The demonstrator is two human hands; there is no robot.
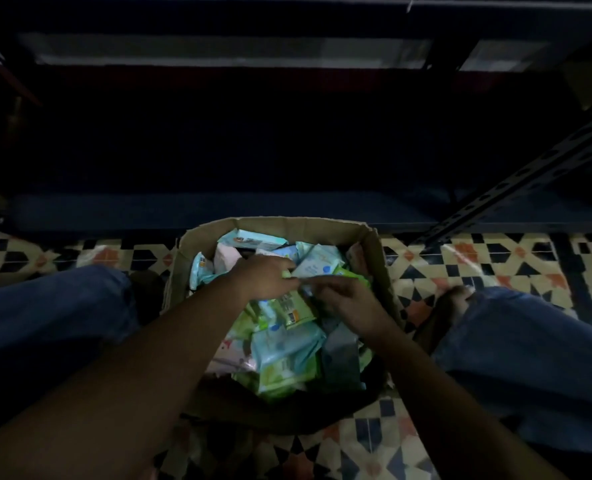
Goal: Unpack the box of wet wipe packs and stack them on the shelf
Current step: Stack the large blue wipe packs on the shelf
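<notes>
I'm seeing the dark shelf [218, 206] lying beyond the cardboard box [374, 251], wipe packs [287, 351] crowding inside it, left hand [263, 275] and right hand [346, 299] both reaching in, fingers curling on a green pack [296, 308].

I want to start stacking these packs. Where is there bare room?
The dark shelf board behind the box looks bare, as does the patterned floor right of it. Inside the box is crowded: packs and both hands.

Two bare forearms with no sleeves, left hand [265, 277] and right hand [344, 299] without gloves, rings or watch, blue denim trousers — one leg at 9 o'clock, the other at 3 o'clock — cloth creased at the knees
</notes>
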